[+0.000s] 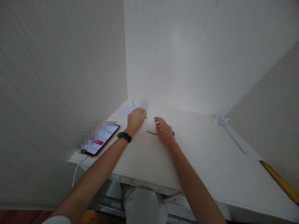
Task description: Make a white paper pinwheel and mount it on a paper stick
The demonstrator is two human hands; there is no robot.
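My left hand, with a black band on its wrist, is closed, the fingertips drawn together. Thin white paper strips lie right at and behind these fingertips; whether any is pinched in them is hidden. To the right, my right hand is bent at the fingers, which stand apart with nothing visible between them. Beneath it lie scissors, with a metal blade out to the left and a red handle mostly covered by the hand. Tiny white scraps lie just past the right fingertips.
A phone with a lit screen and a white cable lies left. A pale paper sheet is near the corner. A white paper pinwheel-like shape on a stick and a yellow object lie right. Walls enclose the white table.
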